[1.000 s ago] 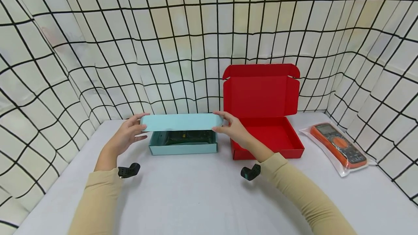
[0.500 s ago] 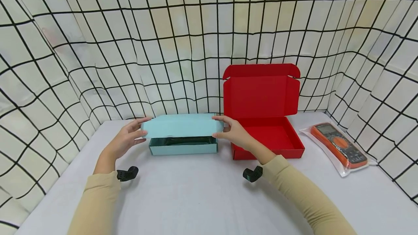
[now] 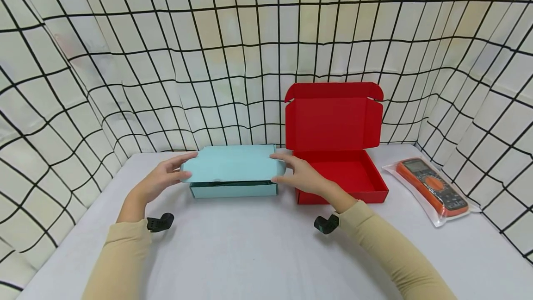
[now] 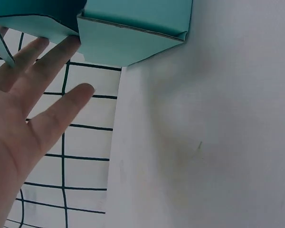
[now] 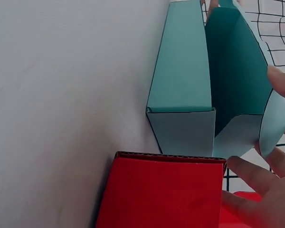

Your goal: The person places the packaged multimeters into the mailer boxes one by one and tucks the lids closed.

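A light blue cardboard box (image 3: 235,191) stands on the table, its lid (image 3: 233,163) tilted down and a narrow gap left at the front. At the lid's left end, my left hand (image 3: 160,179) holds the side flap between thumb and fingers. My right hand (image 3: 304,177) holds the lid's right end the same way. In the right wrist view, the thumb lies on the front flap (image 5: 278,116) and fingers are behind the side flap. The dark inside of the lid shows there. In the left wrist view, the left fingers (image 4: 52,61) reach under the lid; that thumb is mostly hidden.
Right beside the blue box is a red cardboard box (image 3: 341,196) with its lid (image 3: 333,121) raised. An orange multimeter (image 3: 433,184) in a clear plastic bag lies at the far right. White fabric with a black grid (image 3: 233,59) encloses the table's back and sides.
Both hands have swung the blue lid down and toward me, so the gap at the box front has narrowed. The dark contents seen earlier are now covered. The red box and multimeter stay put.
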The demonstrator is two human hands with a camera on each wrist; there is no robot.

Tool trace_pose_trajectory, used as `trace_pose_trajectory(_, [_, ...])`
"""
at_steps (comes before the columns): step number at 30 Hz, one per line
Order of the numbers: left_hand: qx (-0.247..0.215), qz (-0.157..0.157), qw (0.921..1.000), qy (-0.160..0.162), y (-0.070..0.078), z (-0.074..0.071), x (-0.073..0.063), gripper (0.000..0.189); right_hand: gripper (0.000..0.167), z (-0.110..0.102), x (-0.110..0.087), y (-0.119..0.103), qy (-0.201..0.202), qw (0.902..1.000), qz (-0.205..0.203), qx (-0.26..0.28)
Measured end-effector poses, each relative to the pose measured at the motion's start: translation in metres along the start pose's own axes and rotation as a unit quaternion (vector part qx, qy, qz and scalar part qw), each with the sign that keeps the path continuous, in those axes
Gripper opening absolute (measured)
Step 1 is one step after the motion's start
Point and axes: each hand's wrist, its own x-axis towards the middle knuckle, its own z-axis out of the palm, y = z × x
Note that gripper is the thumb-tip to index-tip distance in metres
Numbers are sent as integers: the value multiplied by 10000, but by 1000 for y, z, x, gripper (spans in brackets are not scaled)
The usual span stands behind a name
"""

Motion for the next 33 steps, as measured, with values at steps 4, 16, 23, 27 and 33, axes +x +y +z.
trace_pose_trajectory(4, [578,27,9983,39,7,4,1,61,70,-1,-1,-4,-232,9978,-75,-619])
trace_pose_trajectory(16, [2425,189,9699,86,19,28,14,61,79,9,4,-16,-662,9676,-354,-2411])
trace_pose_trajectory(23, [3070,184,9513,-182,17,38,18,66,79,20,5,-18,-897,9461,-499,-3072])
trace_pose_trajectory(27, [3162,87,9482,-301,18,41,18,68,80,26,5,-18,-1015,9379,-446,-3287])
trace_pose_trajectory(33, [3233,75,9454,-400,16,44,16,69,82,32,5,-18,-1055,9289,-415,-3525])
